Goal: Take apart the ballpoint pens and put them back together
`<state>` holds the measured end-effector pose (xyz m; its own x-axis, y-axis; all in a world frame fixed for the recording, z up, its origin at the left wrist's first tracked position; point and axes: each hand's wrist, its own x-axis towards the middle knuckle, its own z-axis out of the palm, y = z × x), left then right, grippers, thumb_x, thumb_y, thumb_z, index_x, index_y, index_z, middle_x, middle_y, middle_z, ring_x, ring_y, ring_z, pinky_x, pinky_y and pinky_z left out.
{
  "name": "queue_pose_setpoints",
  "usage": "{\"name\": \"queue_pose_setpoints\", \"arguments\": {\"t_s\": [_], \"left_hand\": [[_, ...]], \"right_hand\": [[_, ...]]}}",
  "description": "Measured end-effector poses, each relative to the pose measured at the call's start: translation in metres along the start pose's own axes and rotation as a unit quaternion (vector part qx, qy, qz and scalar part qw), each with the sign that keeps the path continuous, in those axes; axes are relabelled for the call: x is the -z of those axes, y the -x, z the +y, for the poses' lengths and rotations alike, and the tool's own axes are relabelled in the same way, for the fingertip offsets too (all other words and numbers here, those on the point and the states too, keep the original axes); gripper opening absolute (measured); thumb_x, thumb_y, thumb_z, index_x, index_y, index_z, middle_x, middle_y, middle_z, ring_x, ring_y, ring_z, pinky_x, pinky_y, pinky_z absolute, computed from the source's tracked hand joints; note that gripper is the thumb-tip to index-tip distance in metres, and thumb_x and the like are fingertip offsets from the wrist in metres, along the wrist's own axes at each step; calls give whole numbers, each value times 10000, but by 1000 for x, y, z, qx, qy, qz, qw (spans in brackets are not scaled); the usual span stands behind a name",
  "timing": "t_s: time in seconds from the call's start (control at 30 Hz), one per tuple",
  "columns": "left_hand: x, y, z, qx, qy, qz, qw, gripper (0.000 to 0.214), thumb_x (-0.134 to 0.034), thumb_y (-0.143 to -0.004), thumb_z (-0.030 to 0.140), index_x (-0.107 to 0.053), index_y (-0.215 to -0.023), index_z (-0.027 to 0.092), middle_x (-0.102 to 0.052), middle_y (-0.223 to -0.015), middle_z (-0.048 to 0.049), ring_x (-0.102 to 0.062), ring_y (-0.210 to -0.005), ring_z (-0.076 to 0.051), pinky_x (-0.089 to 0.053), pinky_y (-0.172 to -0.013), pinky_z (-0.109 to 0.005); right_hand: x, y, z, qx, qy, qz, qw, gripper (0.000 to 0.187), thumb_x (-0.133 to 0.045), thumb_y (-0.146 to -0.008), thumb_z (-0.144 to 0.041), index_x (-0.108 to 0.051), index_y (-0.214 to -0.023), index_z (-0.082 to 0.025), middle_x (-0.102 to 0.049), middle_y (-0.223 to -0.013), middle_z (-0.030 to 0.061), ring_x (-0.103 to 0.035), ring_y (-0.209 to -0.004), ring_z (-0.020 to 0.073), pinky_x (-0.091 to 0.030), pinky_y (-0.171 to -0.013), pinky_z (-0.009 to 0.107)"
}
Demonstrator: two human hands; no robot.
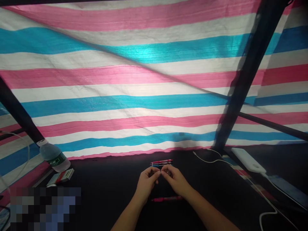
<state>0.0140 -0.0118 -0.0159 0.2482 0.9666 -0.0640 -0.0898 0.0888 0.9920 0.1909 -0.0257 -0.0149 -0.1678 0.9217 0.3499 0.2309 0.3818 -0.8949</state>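
Over the black tabletop [106, 183], my left hand [147, 183] and my right hand [176, 180] meet with thumbs and fingertips pinched close together. Whatever lies between the fingertips is too small and dark to make out. Just beyond the hands lie several pens [161, 163], side by side, red ones and a blue one among them, partly covered by my fingers. Nearer to me, below the hands, a single red pen [166, 199] lies crosswise, its right end close under my right wrist.
At left stand a water bottle [55, 157] and a small box [63, 176]. A white power bank [249, 160] with a white cable [255, 185] lies at right. Dark frame poles [243, 93] hold a striped sheet [134, 102] behind. The lower left corner is pixelated.
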Motion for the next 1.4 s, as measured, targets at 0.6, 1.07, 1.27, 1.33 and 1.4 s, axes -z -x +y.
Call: {"name": "queue_pose_setpoints", "arguments": {"t_s": [0.6,1.07,1.27,1.33,1.4], "left_hand": [[10,-8,-3,41,208,13,977,408,-886,-730,425,-731,-920,99,-676,-779,-45,-306,-427,7,-129,-367,-153],[6,-3,-3,29,93,-17,995,436,-813,-781,513,-675,-933,129,-712,-662,-46,-268,-314,7,-76,-356,-189],[6,-4,-6,9,49,2,999,477,-829,-739,537,-685,-953,136,-690,-606,-25,-271,-327,-13,-98,-394,-206],[5,-4,-7,-13,16,4,1000,459,-817,-756,527,-697,-959,133,-678,-574,-23,-317,-355,-36,-138,-417,-209],[5,-4,-9,-38,-12,-1,999,423,-799,-781,511,-709,-942,130,-678,-565,-32,-399,-404,-68,-190,-446,-214]], "right_hand": [[5,-9,10,-167,-305,74,935,407,-779,-810,-557,-666,-850,-168,-554,-703,-22,-373,-477,56,-144,-428,198],[3,-4,9,-67,-99,50,992,363,-681,-895,-527,-647,-764,-191,-562,-623,-25,-456,-525,122,-341,-526,258],[1,-3,3,-61,-57,49,995,340,-676,-892,-517,-692,-796,-192,-608,-661,-4,-503,-570,147,-381,-548,266],[0,-2,2,-47,-32,39,998,314,-668,-903,-494,-724,-809,-200,-639,-678,7,-539,-612,167,-402,-585,278],[-1,-2,-1,-33,-13,27,999,306,-659,-914,-481,-748,-808,-209,-661,-693,15,-569,-653,187,-419,-627,293]]}}
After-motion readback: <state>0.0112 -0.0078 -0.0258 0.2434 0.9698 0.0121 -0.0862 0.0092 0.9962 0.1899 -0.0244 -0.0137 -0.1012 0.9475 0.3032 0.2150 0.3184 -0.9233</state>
